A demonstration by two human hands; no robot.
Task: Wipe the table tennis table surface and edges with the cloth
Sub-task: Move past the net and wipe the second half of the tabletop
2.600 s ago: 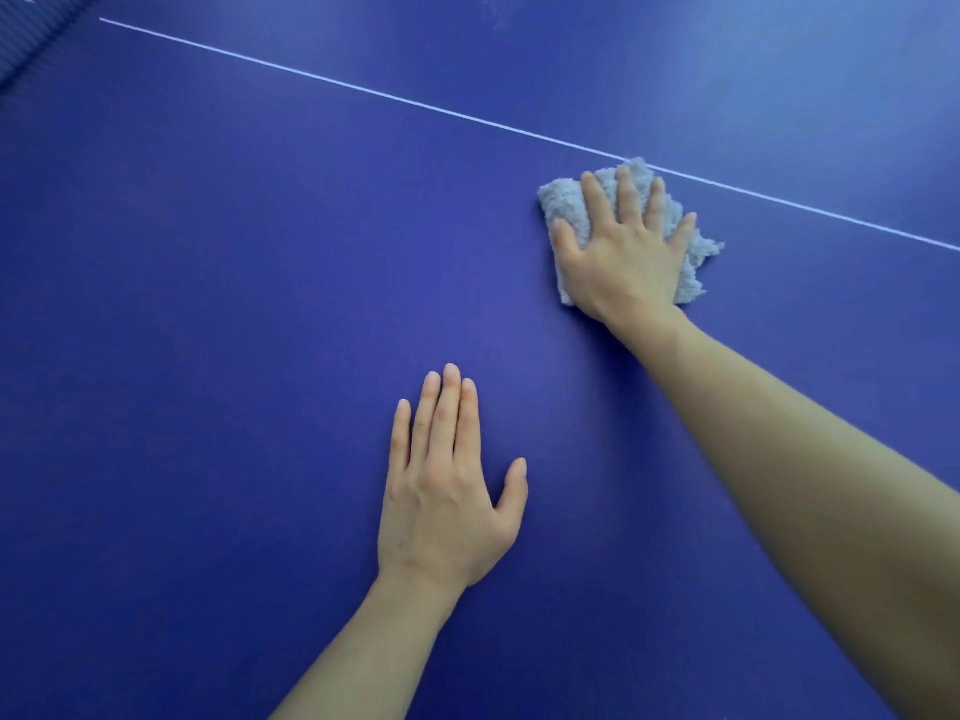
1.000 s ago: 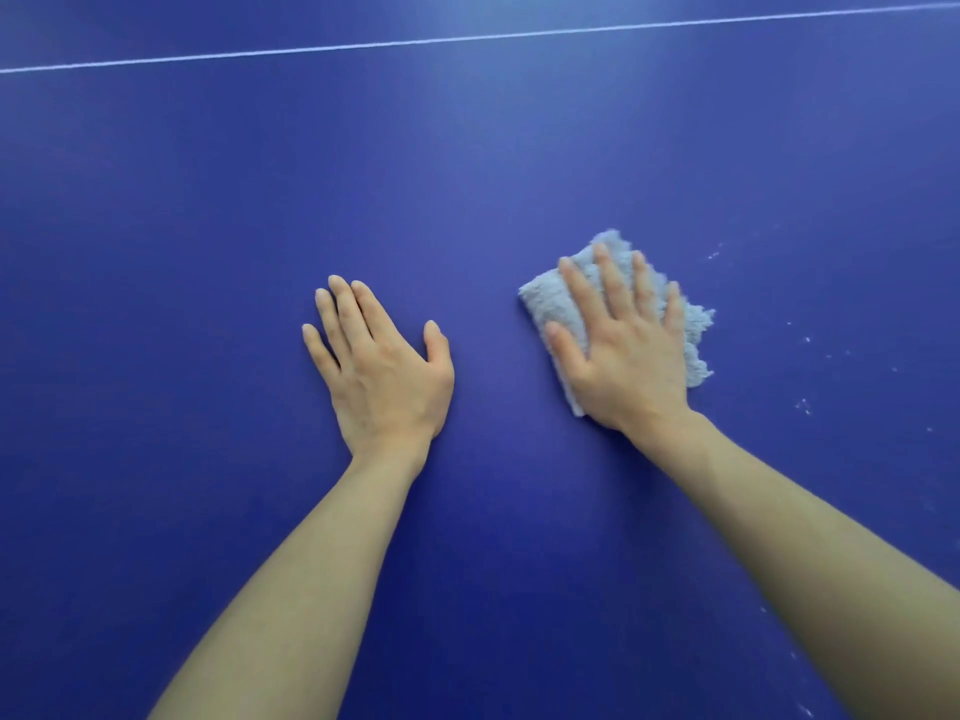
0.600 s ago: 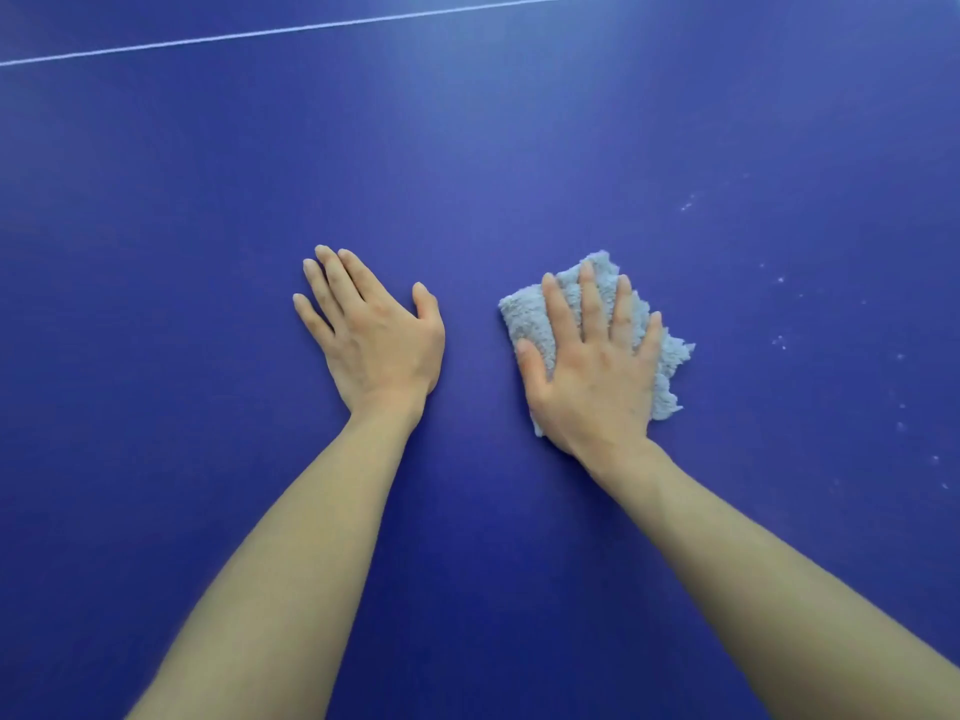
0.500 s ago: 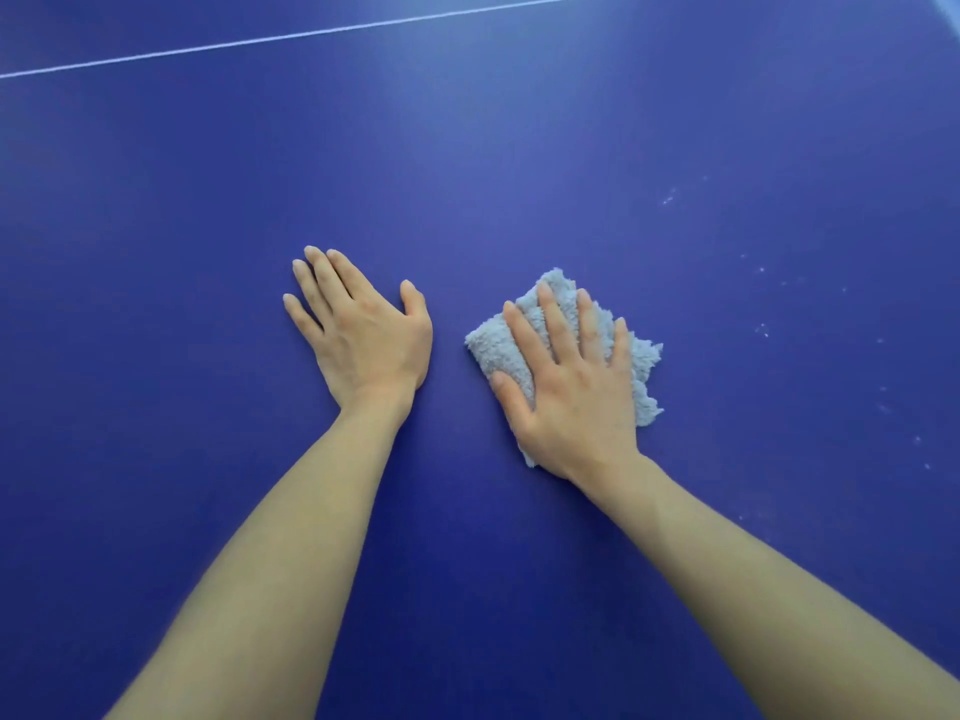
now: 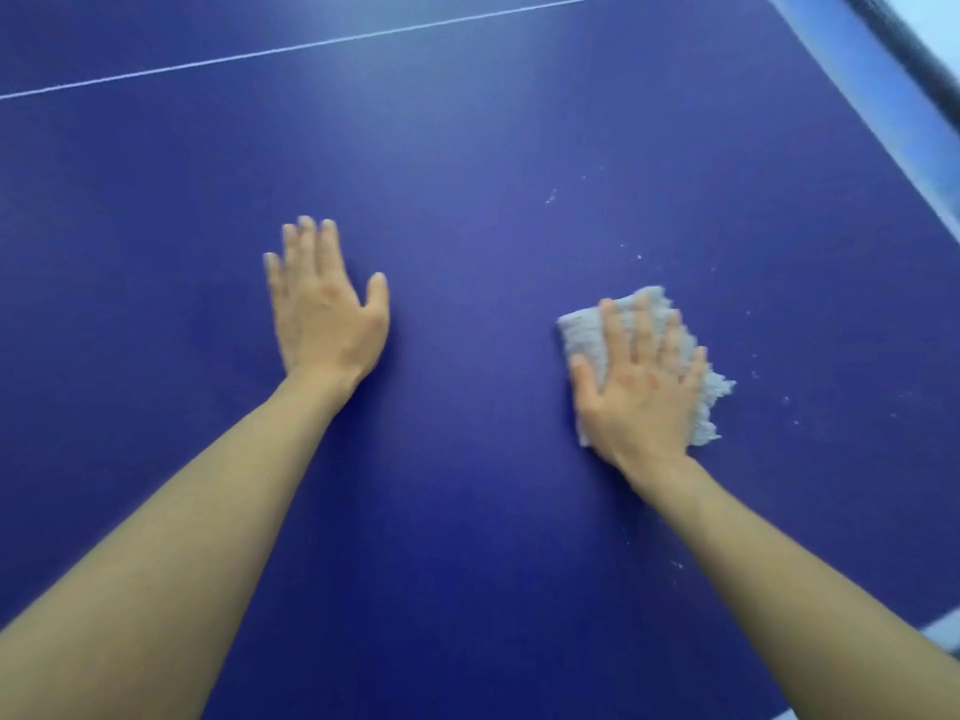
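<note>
A dark blue table (image 5: 467,148) fills nearly the whole view. A thin white line (image 5: 311,44) crosses its far part, rising a little to the right. In the top right corner the table's side runs diagonally, with a paler blue band (image 5: 852,59) along it and a black rim (image 5: 906,46) outside. Beyond the rim is a bright area (image 5: 951,6), washed out and too blurred to identify. Soft light makes a pale sheen on the far surface. Small white specks (image 5: 551,195) lie on the right part, and a white mark (image 5: 943,628) shows at the lower right

Fluffy grey cloth (image 5: 582,332) — flat on blue table (image 5: 467,174).
</note>
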